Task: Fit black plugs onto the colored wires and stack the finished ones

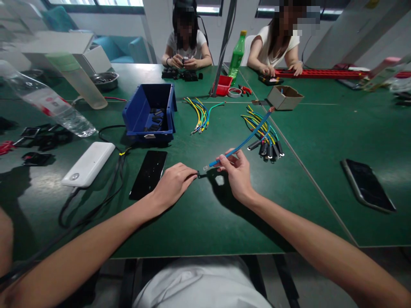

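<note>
From afar I see the right hand (pixel 236 173) at mid-frame pinching a blue cable (pixel 246 141), its tip near the small black piece (pixel 199 174) (barely visible to me) gripped by the left hand (pixel 176 182), with a wire bundle (pixel 269 149) right of centre and a blue bin (pixel 137 114) upper left on the desk (pixel 208 226).

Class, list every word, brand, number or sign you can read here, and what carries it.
No text is readable.
Clear bottle: red-marked label, blurred.
White power bank: round mark, too small.
Blue bin: pale patch, too small.
Blue cable in the right hand: no legible print.
</note>
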A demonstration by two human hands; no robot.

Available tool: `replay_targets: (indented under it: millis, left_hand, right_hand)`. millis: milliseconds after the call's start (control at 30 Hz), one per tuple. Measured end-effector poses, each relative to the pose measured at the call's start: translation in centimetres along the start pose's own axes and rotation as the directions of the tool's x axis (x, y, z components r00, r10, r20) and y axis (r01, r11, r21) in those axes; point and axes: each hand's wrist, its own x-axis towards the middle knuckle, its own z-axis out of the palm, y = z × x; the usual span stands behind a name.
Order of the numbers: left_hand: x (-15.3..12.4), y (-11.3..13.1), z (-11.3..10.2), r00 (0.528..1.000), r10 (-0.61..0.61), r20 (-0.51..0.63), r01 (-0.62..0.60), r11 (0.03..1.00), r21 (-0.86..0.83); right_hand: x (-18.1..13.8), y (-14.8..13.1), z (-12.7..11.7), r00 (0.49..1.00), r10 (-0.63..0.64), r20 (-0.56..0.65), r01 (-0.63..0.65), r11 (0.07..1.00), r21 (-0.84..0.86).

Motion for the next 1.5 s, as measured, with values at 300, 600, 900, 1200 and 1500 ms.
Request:
replay_targets:
  millis: [300, 600, 900, 1200, 1500]
  left_hand:
    - [0.3, 0.5, -1.1, 0.975, -0.098, -0.199, 0.049, 0.97, -0.239]
    - [0.2, 0.6, -1.2, 0.967, -0.105, -0.233, 0.03, 0.952, -0.306]
    - [0.2, 0.3, -1.0, 0.967, -0.095, -0.238, 0.022, 0.956, -0.292]
    - [0.3, 0.3, -1.2, 0.952, -0.049, -0.301, -0.033, 0.965, -0.26]
    - [0.2, 0.3, -1.1, 0.951, -0.027, -0.307, -0.055, 0.965, -0.256]
  right_hand:
    - [-0.1, -0.1, 0.0, 0.999, 0.042, -0.012, -0.041, 0.999, 0.032]
    - [-0.7, -0.4, 0.2, 0.999, 0.034, -0.009, -0.033, 0.995, 0.091]
    - [-0.8, -0.7, 0.3, 1.0, -0.007, 0.01, 0.006, 0.997, 0.081]
    - [-1.0, -1.0, 0.4, 0.999, -0.035, 0.028, 0.034, 0.999, 0.032]
    - [-0.9, -0.9, 0.4, 0.997, -0.058, 0.053, 0.056, 0.998, 0.039]
